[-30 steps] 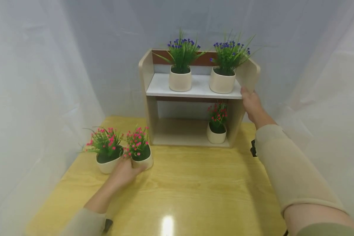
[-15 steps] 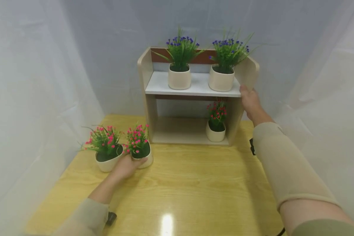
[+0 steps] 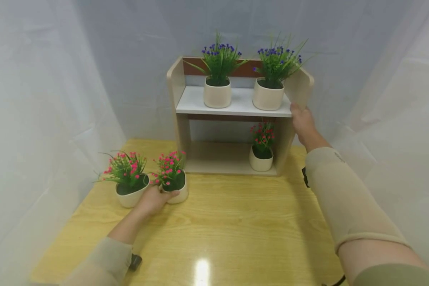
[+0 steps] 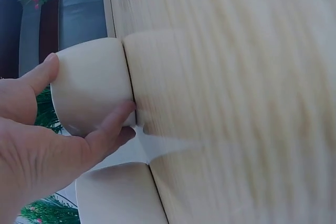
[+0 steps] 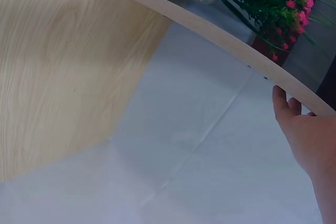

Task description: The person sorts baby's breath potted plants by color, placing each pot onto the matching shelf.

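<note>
My left hand (image 3: 153, 200) grips a small cream flower pot (image 4: 89, 82) with pink flowers (image 3: 169, 167). Its thumb lies on one side of the pot and its fingers on the other, as the left wrist view shows. The pot's base is at the tabletop. Just left of it stands a second cream pot (image 3: 130, 198) with pink flowers. My right hand (image 3: 304, 125) holds the right side panel of a two-tier wooden shelf (image 3: 298, 89), thumb at the front edge by the white board. In the right wrist view, fingertips (image 5: 280, 95) touch the panel's outer face.
On the shelf's white upper board (image 3: 241, 105) stand two cream pots with purple flowers (image 3: 218, 95). One pot with red-pink flowers (image 3: 261, 161) stands at the right of the lower tier. Wood-grain table (image 3: 236, 222) lies in front, with pale sheeting (image 3: 136, 79) hanging behind and beside it.
The pot in my left hand has shifted slightly right, away from the other pink-flowered pot, and turned a little. My right hand stays on the shelf panel.
</note>
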The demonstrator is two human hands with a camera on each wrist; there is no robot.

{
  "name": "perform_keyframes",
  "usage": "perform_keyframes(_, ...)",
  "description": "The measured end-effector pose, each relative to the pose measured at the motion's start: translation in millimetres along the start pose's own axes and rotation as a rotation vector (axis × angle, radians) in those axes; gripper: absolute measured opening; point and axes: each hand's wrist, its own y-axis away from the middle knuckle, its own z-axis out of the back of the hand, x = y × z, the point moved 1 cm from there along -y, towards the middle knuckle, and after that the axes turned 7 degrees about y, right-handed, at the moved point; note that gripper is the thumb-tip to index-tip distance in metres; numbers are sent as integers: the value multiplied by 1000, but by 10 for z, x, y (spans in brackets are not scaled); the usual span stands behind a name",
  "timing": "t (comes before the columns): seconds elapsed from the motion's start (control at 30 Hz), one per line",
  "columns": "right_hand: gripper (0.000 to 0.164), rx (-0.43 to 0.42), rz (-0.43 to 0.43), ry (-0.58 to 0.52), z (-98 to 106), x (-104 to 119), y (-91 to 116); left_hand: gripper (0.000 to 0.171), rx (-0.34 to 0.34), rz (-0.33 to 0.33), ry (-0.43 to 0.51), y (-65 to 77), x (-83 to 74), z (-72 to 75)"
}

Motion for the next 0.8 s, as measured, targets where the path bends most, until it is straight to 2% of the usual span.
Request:
perform_keyframes(0.33,72,11,-4,-28,-8,-10,-14,101,-1,-3,63,4,-5,-36)
perform_keyframes(0.57,72,30,16,-40,-12,6,-19,101,48,-37,69,73,-149,-45)
perform_keyframes(0.7,72,44,3,-64,-10,7,-14,108,72,-27,78,94,-245,-66)
perform_keyframes(0.8,72,51,4,-76,-15,1,6,106,84,-27,110,104,-304,-98)
